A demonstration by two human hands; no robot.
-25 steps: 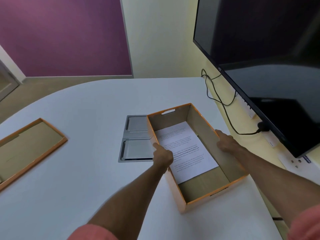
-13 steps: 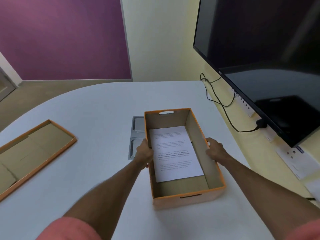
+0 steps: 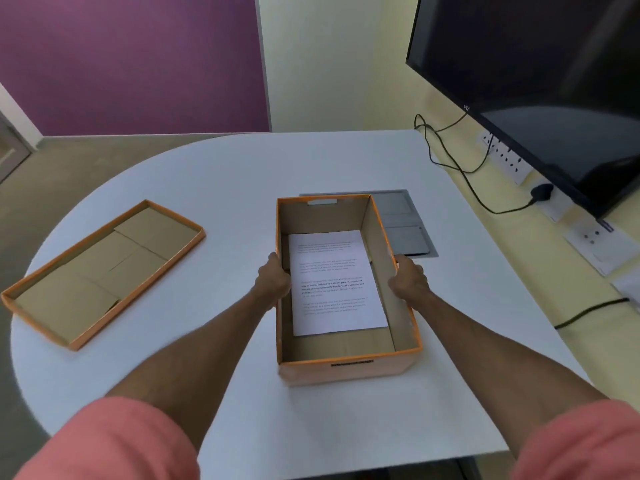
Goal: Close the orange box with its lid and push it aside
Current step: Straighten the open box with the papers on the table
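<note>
The orange box (image 3: 346, 370) stands open on the white table, in front of me at the middle. A printed sheet of paper (image 3: 334, 282) lies flat on its bottom. My left hand (image 3: 273, 282) grips the box's left wall and my right hand (image 3: 408, 280) grips its right wall, both about halfway along. The orange lid (image 3: 100, 271) lies upside down on the table to the far left, well apart from the box and from both hands.
A grey floor-box panel (image 3: 405, 223) is set into the table (image 3: 346, 161) just behind the box. A large dark monitor (image 3: 540, 81) hangs at the right, with black cables (image 3: 450, 161) and wall sockets (image 3: 509, 157) below it. The table's curved edge runs along the left.
Both hands have turned the box from a slant to straight and slid it left and toward me, partly over the grey panel. The lid has not moved.
</note>
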